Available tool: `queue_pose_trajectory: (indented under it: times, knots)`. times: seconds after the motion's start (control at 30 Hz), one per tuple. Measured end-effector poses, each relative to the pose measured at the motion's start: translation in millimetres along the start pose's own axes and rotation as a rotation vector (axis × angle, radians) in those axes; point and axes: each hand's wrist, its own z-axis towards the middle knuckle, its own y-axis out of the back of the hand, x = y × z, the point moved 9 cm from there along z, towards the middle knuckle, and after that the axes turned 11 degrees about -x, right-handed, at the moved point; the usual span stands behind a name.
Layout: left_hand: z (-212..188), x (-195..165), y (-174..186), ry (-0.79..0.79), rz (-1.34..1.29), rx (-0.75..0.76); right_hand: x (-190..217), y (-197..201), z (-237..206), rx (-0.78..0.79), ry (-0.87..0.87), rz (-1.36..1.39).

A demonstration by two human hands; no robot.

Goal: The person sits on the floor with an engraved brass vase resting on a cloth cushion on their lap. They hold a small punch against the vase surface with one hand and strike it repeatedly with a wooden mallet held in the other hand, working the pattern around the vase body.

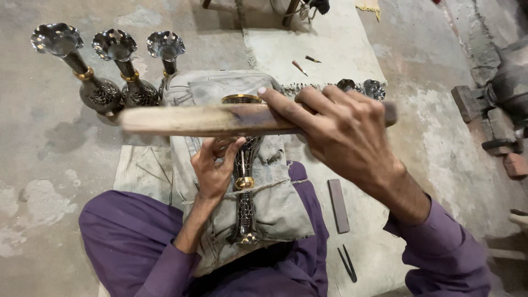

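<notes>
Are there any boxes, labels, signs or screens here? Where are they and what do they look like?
None in view: no boxes, labels, signs or screens.
The right hand holds a wooden stick.
The left hand steadies a dark metal vase lying on a grey cloth cushion.
Three finished vases stand on the concrete floor, upper left.

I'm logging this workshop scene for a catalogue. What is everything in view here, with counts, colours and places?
Finished vases: three, dark metal with gold bands, top left on floor.
Vase being worked: one, dark and gold, lying on cushion.
Cushion: one, grey cloth, on lap.
Wooden stick: one, pale, held across the vase.
Flat bar: one, dark, floor at right.
Tweezers: one, black, floor below the bar.
Left hand: steadies a thin tool on the vase.
Right hand: grips the stick.
</notes>
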Motion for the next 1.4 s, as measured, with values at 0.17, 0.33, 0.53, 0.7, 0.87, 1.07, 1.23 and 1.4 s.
queue_pose_trajectory:
  times: [0.17,0.33,0.53,0.7,0.87,1.07,1.23,1.4]
  knots:
    - [-4.6,6.5,2.5,0.002,0.007,0.003,-1.8,4.9,2.7,0.045,-0.055,0.118]
    - [-11.8,21.9,9.0,0.062,0.070,-0.011,13.5,0.9,7.5,0.067,0.129,-0.153]
    - [-16.8,30.9,15.3,0.041,0.118,-0.089,20.1,-4.7,7.2,0.083,0.070,-0.076]
    - [-15.2,29.1,11.2,0.028,0.178,-0.034,15.4,-2.6,12.0,0.052,-0.053,0.221]
    - [-3.5,21.3,1.9,-0.021,0.040,0.074,4.4,-5.7,0.3,0.063,0.002,-0.007]
    - [6.7,19.2,-10.8,-0.048,0.042,0.224,-12.6,-11.0,-25.1,0.076,-0.124,0.000]
    - [17.9,5.8,-17.2,-0.072,0.010,0.362,-24.7,-14.0,-48.5,0.029,-0.385,0.263]
    - [30.3,-7.7,-31.1,-0.127,0.097,0.503,-37.7,-14.4,-83.4,-0.138,-0.576,0.318]
